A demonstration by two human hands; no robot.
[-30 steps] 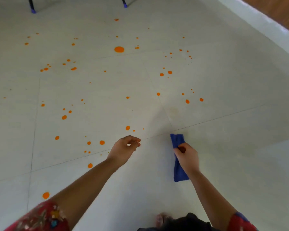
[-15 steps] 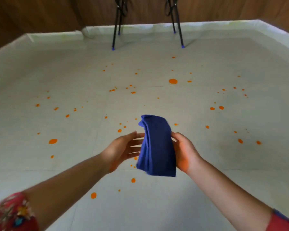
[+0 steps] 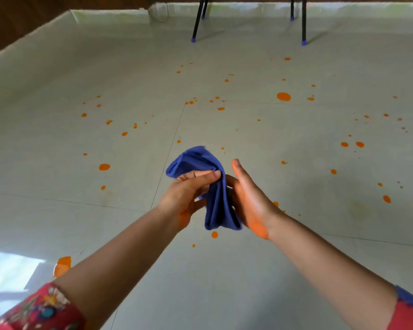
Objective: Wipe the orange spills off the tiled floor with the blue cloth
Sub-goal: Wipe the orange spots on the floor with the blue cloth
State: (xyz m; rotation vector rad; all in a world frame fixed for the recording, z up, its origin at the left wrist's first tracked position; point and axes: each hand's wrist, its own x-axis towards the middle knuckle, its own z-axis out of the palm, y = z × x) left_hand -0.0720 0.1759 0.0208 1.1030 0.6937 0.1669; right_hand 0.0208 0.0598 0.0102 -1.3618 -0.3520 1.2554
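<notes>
Head view: left hand (image 3: pixel 185 194) now pinches blue cloth (image 3: pixel 215 186); right hand (image 3: pixel 250 201) flat against it.

Both forearms are bare. The left sleeve (image 3: pixel 36 310) is red with a bright floral print; the right sleeve (image 3: pixel 408 313) is red with a blue patch.

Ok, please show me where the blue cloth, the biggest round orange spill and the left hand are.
blue cloth (image 3: pixel 216 201): head view, on its hanging folded middle.
biggest round orange spill (image 3: pixel 283 96): head view, on its centre.
left hand (image 3: pixel 185 195): head view, on its back.
</notes>
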